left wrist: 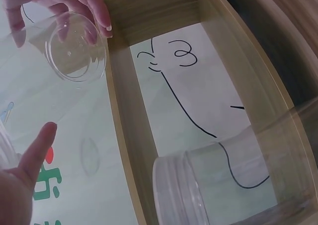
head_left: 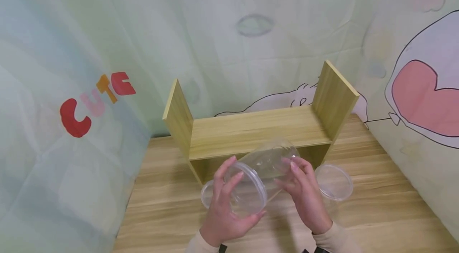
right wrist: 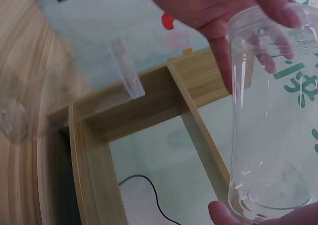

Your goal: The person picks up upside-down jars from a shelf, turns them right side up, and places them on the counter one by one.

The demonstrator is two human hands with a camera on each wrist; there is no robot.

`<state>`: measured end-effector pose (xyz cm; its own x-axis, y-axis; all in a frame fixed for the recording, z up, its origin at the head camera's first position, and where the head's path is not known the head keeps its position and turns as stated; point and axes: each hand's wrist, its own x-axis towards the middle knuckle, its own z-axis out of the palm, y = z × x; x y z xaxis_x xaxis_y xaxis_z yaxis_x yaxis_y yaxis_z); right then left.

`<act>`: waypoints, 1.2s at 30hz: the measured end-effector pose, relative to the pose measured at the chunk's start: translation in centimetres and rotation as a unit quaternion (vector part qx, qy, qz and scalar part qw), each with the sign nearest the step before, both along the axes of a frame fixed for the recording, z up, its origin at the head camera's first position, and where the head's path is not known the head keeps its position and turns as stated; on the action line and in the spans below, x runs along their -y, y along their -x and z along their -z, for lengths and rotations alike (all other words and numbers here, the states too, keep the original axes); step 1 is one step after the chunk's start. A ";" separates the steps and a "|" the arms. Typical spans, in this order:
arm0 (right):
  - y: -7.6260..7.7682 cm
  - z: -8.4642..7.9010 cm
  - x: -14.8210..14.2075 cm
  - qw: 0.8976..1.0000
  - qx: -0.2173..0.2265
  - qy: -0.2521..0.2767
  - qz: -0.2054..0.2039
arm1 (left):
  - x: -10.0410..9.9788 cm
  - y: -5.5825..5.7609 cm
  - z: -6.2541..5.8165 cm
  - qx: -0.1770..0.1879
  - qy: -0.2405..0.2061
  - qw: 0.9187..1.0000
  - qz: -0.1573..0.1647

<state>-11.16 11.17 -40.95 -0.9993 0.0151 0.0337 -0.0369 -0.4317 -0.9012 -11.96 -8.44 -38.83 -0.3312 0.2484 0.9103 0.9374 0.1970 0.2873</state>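
A clear plastic jar [head_left: 269, 162] is held tilted in front of the shelf, its lidded end toward my left hand [head_left: 226, 214]. The left fingers and thumb grip around the round lid [head_left: 263, 189]. At the jar's base, my right hand [head_left: 307, 199] holds the other end between fingers and thumb. In the right wrist view the jar [right wrist: 273, 130] looks see-through with nothing inside. The left wrist view shows the jar's round base [left wrist: 75, 47] beside the right fingers.
A wooden shelf [head_left: 258, 129] with two upright side panels stands behind the hands. Another clear lidded jar [head_left: 334, 182] is on the wooden table [head_left: 380, 205] at right. The round edge of a further clear container [head_left: 206, 194] shows behind the left hand. Printed cloth [head_left: 107, 157] surrounds the table.
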 end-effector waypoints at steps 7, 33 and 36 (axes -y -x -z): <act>0.8 0.7 -0.9 0.997 -0.049 -0.012 0.052 | 0.0 -0.1 -0.5 0.003 0.001 1.000 0.004; 2.7 -2.1 -4.5 0.984 -0.077 -0.050 0.150 | 0.1 0.0 2.0 0.029 0.038 0.999 -0.003; 2.9 -2.6 -4.8 0.983 -0.081 -0.056 0.155 | 0.1 0.0 2.0 0.030 0.041 0.999 -0.005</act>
<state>-14.10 15.99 -38.39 -0.9290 0.3045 0.2105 -0.2973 -0.2749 -0.9144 -11.99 -8.51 -40.86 -0.3875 0.3184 0.8651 0.9168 0.2311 0.3256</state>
